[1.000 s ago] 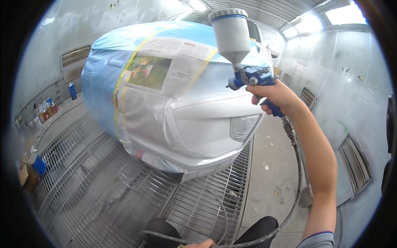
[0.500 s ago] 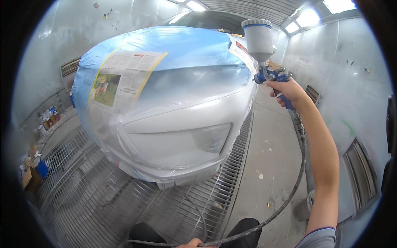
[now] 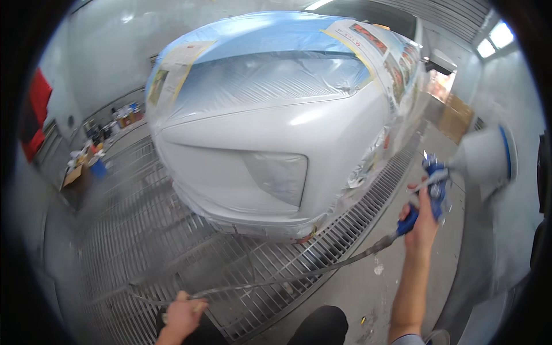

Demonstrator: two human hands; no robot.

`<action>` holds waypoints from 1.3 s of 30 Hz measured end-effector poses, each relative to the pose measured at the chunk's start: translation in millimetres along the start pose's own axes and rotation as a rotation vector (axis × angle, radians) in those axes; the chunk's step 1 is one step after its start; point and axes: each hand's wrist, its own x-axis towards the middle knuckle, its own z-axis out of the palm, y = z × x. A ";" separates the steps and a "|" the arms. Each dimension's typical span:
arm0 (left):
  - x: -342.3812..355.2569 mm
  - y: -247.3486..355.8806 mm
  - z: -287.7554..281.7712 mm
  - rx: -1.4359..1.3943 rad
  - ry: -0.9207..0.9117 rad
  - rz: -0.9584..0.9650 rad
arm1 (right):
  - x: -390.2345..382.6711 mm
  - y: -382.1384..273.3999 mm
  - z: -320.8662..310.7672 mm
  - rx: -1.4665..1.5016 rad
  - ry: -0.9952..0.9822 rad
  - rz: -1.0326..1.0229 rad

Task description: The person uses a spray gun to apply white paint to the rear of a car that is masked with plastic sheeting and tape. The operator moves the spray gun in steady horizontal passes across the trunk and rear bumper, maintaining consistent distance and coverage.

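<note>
My right hand (image 3: 422, 221) is wrapped round the handle of a blue spray gun (image 3: 435, 187). The gun is tipped on its side, so its white paint cup (image 3: 489, 155) points right. A dark air hose (image 3: 322, 269) runs from the handle down to the left. At the lower left my left hand (image 3: 183, 316) has its fingers curled round the hose. Ahead is a car's front bumper (image 3: 247, 129), whitish and matt, apart from the gun. Blue masking film (image 3: 270, 31) covers the car above it, with taped newspaper (image 3: 376, 49) at the corner.
Metal floor grating (image 3: 132, 230) lies under and around the car. Along the left wall stand cans and bottles (image 3: 123, 118) and an opened cardboard box (image 3: 77, 177). A large cardboard carton (image 3: 456, 119) is at the back right. My knees (image 3: 319, 325) show at the lower edge.
The spray gun has moved away from the car's corner, lower and to the right, and rolled from upright onto its side. My left hand has come further into view, leftward. The view has shifted right.
</note>
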 end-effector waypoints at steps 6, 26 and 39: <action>-132.7 137.6 -122.6 0.126 0.267 -0.312 | -50.0 49.7 -37.2 0.208 -0.074 0.238; -93.3 128.8 36.2 -0.657 -0.730 -0.005 | 31.3 -96.2 -36.4 -0.442 -0.359 -0.035; -40.9 198.0 58.1 -0.745 -0.860 0.176 | 113.8 -195.8 50.2 -0.865 -0.521 -0.180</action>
